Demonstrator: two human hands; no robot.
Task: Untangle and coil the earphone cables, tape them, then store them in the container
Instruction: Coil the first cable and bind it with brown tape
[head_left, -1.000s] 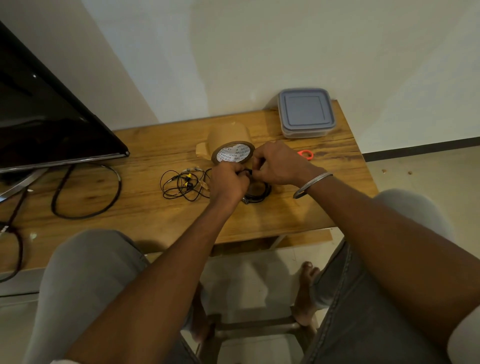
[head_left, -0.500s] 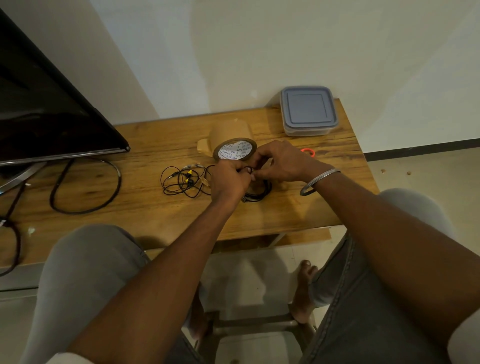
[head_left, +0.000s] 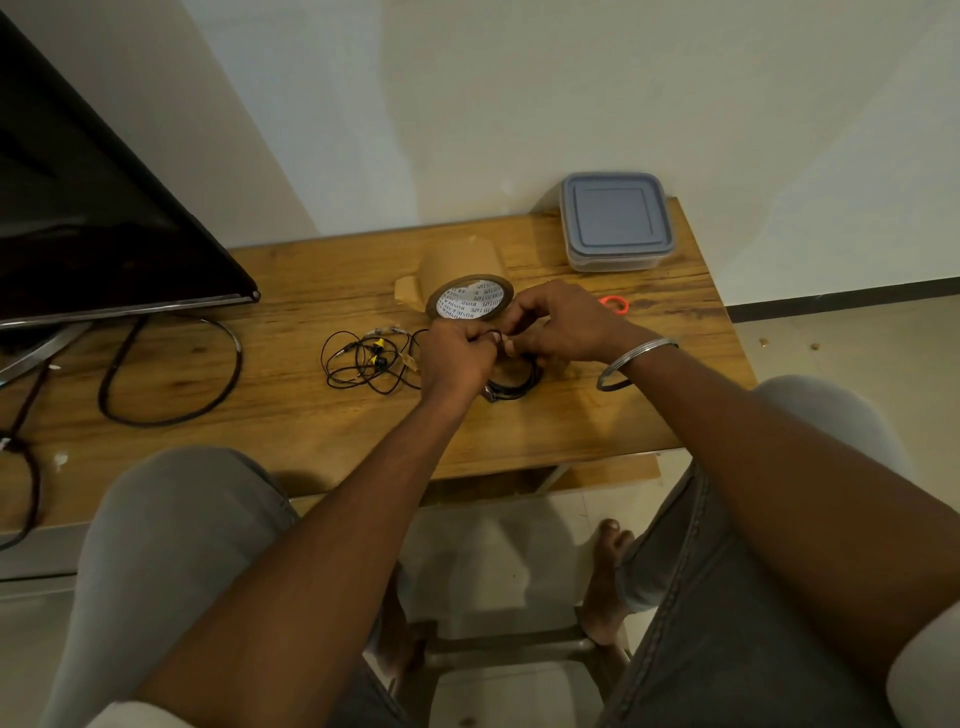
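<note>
Coil (head_left: 517, 387) is lying on table (head_left: 311, 426), just before tape (head_left: 470, 306); left hand (head_left: 457, 361) and right hand (head_left: 563, 325) are both pinching its cable. Tangle (head_left: 363, 364) is lying leftward; lidded container (head_left: 615, 223) is sitting far right.

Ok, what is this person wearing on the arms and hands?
Both forearms are bare, and neither left hand nor right hand is gloved. A thin silver metal bangle circles the right wrist. The pale sleeve edges show at both bottom corners of the view.
</note>
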